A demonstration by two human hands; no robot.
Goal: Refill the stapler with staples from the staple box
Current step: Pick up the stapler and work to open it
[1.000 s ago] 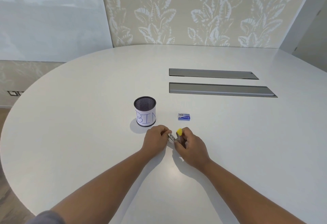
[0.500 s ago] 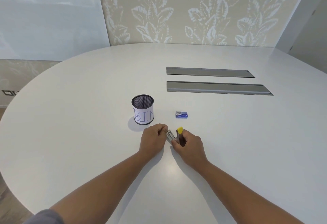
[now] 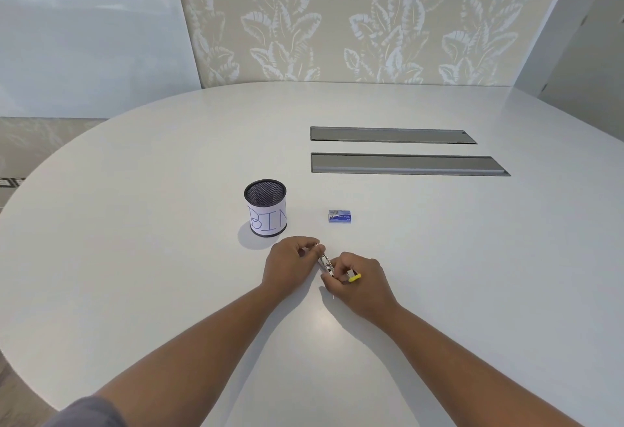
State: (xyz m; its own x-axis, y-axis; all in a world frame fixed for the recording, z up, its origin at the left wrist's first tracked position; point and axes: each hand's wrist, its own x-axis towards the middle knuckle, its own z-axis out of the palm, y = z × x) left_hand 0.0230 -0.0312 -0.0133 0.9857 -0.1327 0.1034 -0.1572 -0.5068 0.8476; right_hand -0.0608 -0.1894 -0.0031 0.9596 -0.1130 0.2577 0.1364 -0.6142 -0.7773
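Left hand (image 3: pixel 289 263): fingers curled and pinched narrow on the far end of the stapler (image 3: pixel 326 264). Right hand (image 3: pixel 358 286): fingers closed on the stapler's near end, where a small yellow part (image 3: pixel 355 278) sticks out to the right past the fingertips. Both wrists rest low over the tabletop (image 3: pixel 135 257); whether the stapler touches the surface cannot be told.

Stapler: small, with a metal channel showing between the two hands, lying diagonally from upper left to lower right. It looks hinged open, with the metal part exposed. Whether staples sit in the channel is too small to read.

Staple box (image 3: pixel 340 216): small blue box, flat on the tabletop, beyond the hands and slightly right, apart from both. It appears closed.

Left of the box, and just beyond the left hand, stands a black mesh cup (image 3: pixel 265 207), upright, wrapped in white paper with "BIN" handwritten on it. Its inside looks dark; contents cannot be told.

Farther back on the white rounded tabletop, two long grey recessed panels (image 3: pixel 405 165) run side by side, well apart from the work area. A grey sleeve (image 3: pixel 84 415) shows at the lower left on the left arm.
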